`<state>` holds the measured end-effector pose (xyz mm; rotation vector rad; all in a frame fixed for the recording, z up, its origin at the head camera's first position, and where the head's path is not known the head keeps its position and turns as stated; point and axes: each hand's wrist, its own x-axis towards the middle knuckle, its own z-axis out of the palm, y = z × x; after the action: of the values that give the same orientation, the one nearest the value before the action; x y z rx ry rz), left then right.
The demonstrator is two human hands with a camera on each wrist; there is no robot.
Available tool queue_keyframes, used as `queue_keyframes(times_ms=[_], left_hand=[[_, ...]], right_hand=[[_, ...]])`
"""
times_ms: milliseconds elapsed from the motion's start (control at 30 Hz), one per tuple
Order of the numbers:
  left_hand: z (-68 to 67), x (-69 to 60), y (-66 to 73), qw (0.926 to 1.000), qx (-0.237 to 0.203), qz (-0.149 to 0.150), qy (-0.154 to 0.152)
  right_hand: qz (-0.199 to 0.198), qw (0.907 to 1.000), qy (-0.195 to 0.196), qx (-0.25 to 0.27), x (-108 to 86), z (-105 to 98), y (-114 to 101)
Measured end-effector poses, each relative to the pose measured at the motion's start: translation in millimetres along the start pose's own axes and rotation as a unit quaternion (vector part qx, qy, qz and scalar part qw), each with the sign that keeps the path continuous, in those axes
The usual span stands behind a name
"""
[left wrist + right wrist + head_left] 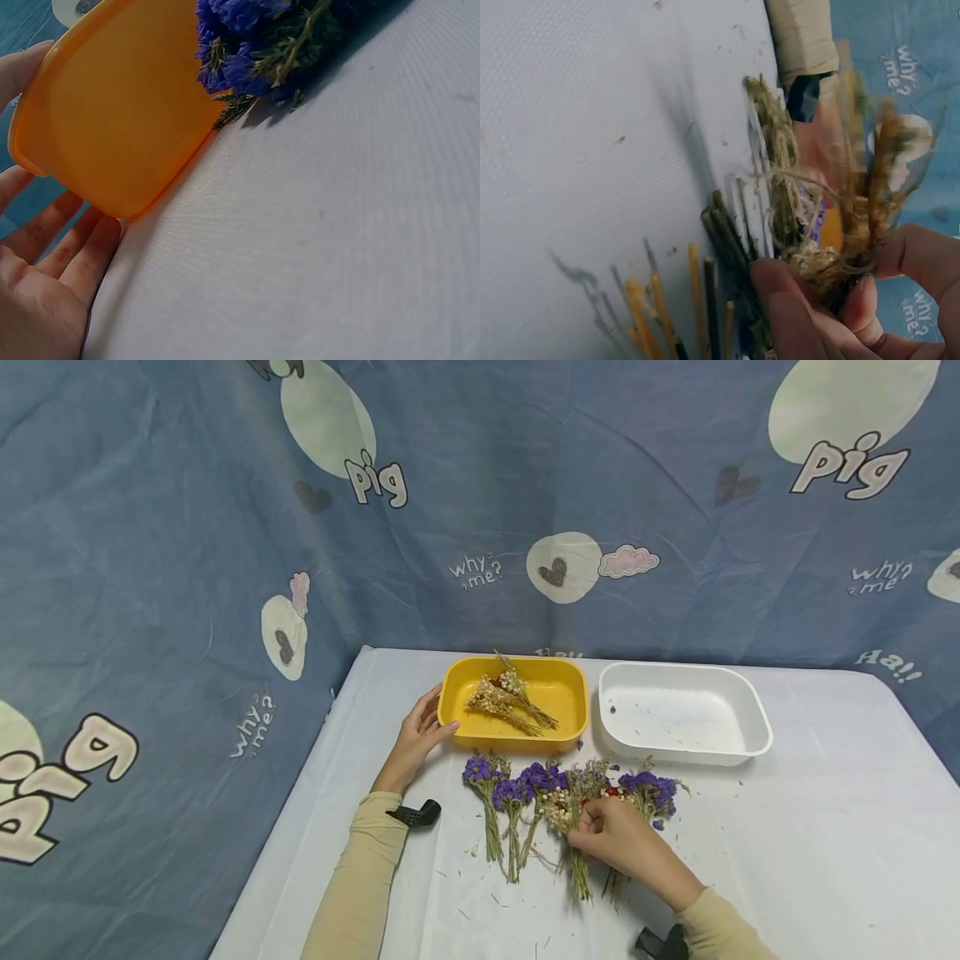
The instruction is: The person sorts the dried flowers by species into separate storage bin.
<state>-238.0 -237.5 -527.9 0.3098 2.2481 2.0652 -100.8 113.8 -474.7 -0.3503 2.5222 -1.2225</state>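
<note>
Left hand [411,742] spread against yellow tray [517,744]; right hand [626,841] pinching dried bundle [861,214]; twine [802,178] clear only in right-wrist view

The yellow tray [120,112] looks like smooth moulded plastic to me, with a soft sheen along its rim; the white tray [686,706] seems plastic too, smooth and faintly glossy. I see purple flowers [240,19] with crinkled, papery petals, and dry, matt, straw-like stems [491,835] bound in rough, fibrous twine [799,177]. The white tablecloth [840,777] looks matt, with a fine woven grain. My sleeves [367,860] are matt cloth, and the blue backdrop [450,468] is creased, printed fabric with a dull finish.
</note>
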Motion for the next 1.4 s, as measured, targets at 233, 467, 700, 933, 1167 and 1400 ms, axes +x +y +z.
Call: queue_keyframes(times_ms=[233,467,700,933,1167,1400], left_hand=[[0.9,-0.9,1.0,1.0000,-0.005,0.001,-0.001],[0.9,-1.9,-0.2,0.9999,0.010,0.004,0.004],[0.6,-2.7,-1.2,0.9999,0.011,0.006,0.006],[0.0,-1.0,-0.2,1.0000,0.001,-0.004,0.003],[1.7,-0.5,1.8,1.0000,0.002,-0.008,0.001],[1.0,-0.1,-0.2,1.0000,0.004,0.001,0.003]], right_hand=[[-0.015,0.9995,-0.018,0.021,-2.4,-4.5,-3.0],[-0.051,0.9977,-0.030,0.034,-4.2,-10.3,-1.2],[-0.051,0.9945,-0.024,0.088,-2.0,-14.6,2.4],[-0.035,0.9895,-0.018,0.139,-1.2,-22.4,2.4],[-0.027,0.9855,-0.020,0.166,2.4,-28.7,6.2],[-0.026,0.9854,-0.011,0.168,7.3,-35.0,5.6]])
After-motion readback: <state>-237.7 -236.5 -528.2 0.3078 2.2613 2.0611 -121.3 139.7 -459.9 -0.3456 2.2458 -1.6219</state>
